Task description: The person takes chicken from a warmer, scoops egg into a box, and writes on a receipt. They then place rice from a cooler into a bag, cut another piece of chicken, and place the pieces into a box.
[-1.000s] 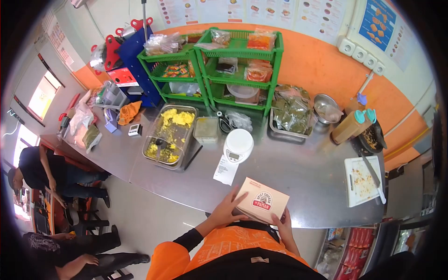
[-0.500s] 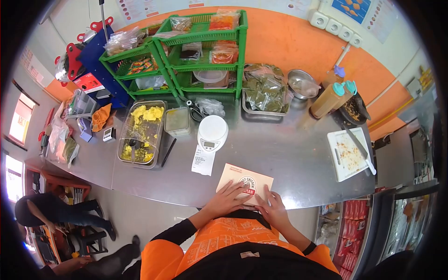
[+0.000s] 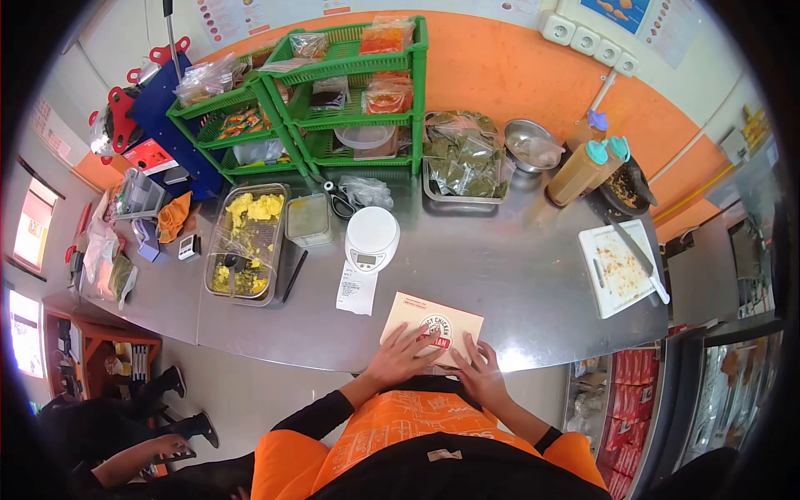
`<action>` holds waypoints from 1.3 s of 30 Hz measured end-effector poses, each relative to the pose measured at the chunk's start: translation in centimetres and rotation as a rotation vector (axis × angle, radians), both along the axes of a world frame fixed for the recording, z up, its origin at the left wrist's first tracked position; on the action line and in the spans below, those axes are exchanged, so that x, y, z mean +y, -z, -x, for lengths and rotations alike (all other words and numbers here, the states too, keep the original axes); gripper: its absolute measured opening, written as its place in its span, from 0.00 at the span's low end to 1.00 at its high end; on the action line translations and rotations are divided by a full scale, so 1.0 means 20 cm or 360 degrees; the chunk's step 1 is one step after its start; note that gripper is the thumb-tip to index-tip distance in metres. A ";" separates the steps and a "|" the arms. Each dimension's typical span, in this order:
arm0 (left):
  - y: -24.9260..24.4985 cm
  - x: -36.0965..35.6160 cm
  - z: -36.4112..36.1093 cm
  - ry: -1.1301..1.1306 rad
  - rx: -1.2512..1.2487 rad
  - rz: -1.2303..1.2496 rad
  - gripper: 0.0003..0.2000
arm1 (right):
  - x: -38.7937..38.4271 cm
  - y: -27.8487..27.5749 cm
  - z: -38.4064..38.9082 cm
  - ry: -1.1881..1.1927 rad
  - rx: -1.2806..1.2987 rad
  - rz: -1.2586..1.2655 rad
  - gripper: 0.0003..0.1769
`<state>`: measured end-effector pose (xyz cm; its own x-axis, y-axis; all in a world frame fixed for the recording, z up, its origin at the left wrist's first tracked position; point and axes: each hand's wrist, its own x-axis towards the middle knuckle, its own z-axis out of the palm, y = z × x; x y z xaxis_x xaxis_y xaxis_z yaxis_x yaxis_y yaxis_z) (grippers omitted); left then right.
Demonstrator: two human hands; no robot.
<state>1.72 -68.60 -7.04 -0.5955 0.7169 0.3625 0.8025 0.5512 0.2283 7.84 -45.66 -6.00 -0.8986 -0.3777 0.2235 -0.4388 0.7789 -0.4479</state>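
A cream cardboard food box [image 3: 402, 313] with a printed round logo and a red label lies at the table's front edge, close to my body. My left hand [image 3: 406, 352] rests on its top at the left, fingers stretched out and partly over the logo. On the front right corner lies my right hand [image 3: 479, 367], its fingers extended along the lid. Neither hand is wrapped around the box. Just beyond the box are a paper receipt [image 3: 356, 292] and a white kitchen scale [image 3: 372, 235].
A tray of yellow food [image 3: 250, 218], a square container [image 3: 308, 218] and scissors [image 3: 339, 202] stand left. Behind are green racks [image 3: 358, 125] and a tray of leaf-wrapped packets [image 3: 464, 158]. Sauce bottles [image 3: 577, 177] and a cutting board with a knife [image 3: 618, 271] are right.
Both hands stay on the box, with only slight finger movement. The camera view has shifted a little. At lower left, people on the floor side have moved.
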 end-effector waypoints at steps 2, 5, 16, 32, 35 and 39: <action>-0.01 0.01 -0.01 0.0001 -0.0065 -0.0052 0.22 | 0.01 0.05 0.00 -0.0008 0.0054 -0.0027 0.33; 0.01 0.02 -0.03 0.0050 -0.0172 -0.0172 0.20 | 0.02 0.09 -0.01 -0.0025 0.0107 -0.0047 0.32; -0.17 0.10 0.21 -0.0003 -0.0274 0.0340 0.33 | 0.00 0.11 -0.01 0.0055 0.0071 0.0047 0.28; -0.15 0.11 0.19 0.0110 -0.0571 -0.0046 0.36 | 0.00 0.17 0.09 0.0742 -0.1566 0.2127 0.32; -0.25 0.02 0.19 -0.0131 -0.0820 -0.0226 0.36 | -0.01 0.20 0.08 0.0815 -0.1489 0.2083 0.31; 0.06 -0.21 0.31 -0.1974 -0.0407 -0.0652 0.34 | -0.02 0.12 0.05 0.0840 -0.1619 0.2263 0.34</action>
<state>-4.42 -72.77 -8.22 -0.8542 -0.4795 0.2011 -0.2679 0.7374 0.6201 6.83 -45.97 -8.32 -0.8236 -0.0745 -0.5623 0.5337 -0.4374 -0.7237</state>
